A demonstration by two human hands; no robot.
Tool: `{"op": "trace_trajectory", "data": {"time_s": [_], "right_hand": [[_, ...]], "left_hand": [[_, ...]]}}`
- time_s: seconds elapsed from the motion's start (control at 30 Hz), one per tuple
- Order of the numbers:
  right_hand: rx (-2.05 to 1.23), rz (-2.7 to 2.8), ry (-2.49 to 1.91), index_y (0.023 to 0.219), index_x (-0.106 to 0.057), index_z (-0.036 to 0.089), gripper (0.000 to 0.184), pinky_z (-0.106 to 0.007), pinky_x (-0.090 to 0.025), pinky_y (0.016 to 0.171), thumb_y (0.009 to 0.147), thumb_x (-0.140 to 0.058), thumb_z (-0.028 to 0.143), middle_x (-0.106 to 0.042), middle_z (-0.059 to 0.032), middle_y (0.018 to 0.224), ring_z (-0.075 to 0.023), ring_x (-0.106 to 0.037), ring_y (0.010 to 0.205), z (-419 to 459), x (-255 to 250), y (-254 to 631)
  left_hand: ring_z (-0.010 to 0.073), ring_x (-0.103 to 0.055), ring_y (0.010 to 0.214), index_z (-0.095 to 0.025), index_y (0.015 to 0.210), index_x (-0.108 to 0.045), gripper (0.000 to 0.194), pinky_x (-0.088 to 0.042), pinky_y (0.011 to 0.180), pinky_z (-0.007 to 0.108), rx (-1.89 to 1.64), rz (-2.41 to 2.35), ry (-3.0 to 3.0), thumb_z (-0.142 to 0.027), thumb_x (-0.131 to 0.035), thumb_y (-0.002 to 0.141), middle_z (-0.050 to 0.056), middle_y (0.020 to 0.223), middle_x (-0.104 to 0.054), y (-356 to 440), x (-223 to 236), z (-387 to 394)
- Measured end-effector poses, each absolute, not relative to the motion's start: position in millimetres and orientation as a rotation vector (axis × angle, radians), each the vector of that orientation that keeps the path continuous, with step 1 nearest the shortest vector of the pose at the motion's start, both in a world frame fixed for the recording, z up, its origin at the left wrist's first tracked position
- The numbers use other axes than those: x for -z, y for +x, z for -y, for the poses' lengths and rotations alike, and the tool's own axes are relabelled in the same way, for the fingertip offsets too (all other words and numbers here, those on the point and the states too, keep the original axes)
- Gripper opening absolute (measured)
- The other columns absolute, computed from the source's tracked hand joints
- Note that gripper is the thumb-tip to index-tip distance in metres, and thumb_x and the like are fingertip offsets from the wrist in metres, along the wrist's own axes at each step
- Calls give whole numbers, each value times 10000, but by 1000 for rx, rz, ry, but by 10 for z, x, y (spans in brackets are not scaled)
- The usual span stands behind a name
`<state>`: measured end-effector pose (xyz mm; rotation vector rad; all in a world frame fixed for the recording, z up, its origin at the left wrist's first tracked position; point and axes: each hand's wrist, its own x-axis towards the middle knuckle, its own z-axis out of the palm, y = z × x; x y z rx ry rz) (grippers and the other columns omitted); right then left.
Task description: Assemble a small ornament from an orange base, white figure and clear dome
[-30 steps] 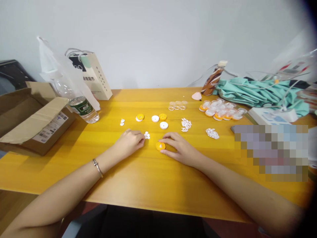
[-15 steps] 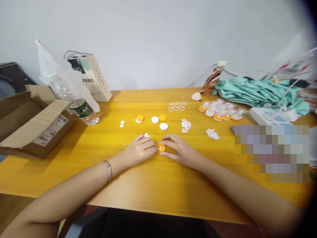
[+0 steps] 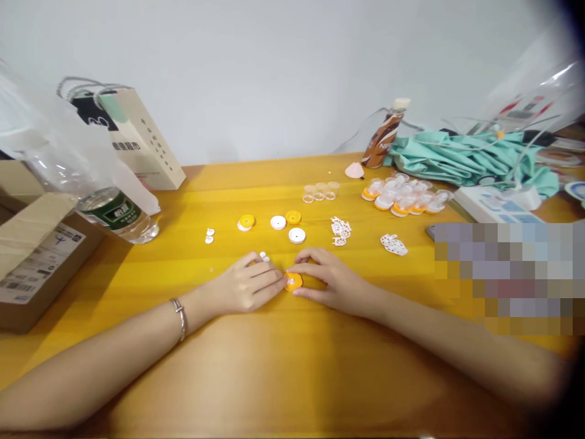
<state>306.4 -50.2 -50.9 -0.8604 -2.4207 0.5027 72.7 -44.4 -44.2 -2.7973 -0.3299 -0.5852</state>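
Observation:
A small orange plastic disc lies on the table between my hands, with a pale bit near its middle. My right hand grips it from the right, thumb at the near edge and fingers at the far edge. My left hand is closed, its fingertips together at the disc's left side; whatever they pinch is hidden. Small white pieces lie just behind the left fingers. Farther back are white discs, a yellow disc and another yellow disc resting on a white one.
White lattice pieces, clear cups and a cluster of clear-topped orange pieces lie behind and right. A water bottle and cardboard box stand left. A brown bottle and teal cloth are back right.
The view has shifted, so things at the left sit farther left in the picture. Both hands stay at the orange disc, with only slight finger movement.

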Motion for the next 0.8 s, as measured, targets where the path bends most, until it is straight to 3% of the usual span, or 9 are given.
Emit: {"op": "trace_trajectory", "data": {"time_s": [0.47, 0.67, 0.8], "right_hand": [[-568, 2385, -860, 1036, -591, 242, 251, -363, -454, 843, 794, -576, 307, -548, -72, 1022, -203, -536, 952, 433, 547, 3066], [-563, 2391, -879, 1092, -569, 257, 279, -365, -455, 866, 817, -544, 298, -542, -74, 1052, -202, -536, 975, 444, 542, 3084], [-549, 2408, -878, 1132, -546, 251, 311, -363, -453, 887, 823, -531, 276, -536, -78, 1076, -204, -532, 996, 451, 544, 3100]], "left_hand": [[189, -536, 904, -185, 1092, -542, 295, -400, 741, 341, 527, 581, -2942, -163, -433, 819, 71, 982, -620, 753, 407, 451], [163, -524, 804, -175, 957, -545, 185, -418, 743, 319, 755, 1040, -2937, -157, -451, 799, 59, 881, -596, 640, 280, 296], [175, -514, 832, -177, 947, -520, 192, -422, 769, 331, 599, 1214, -3043, -186, -489, 758, 50, 882, -567, 562, 263, 170]]}}
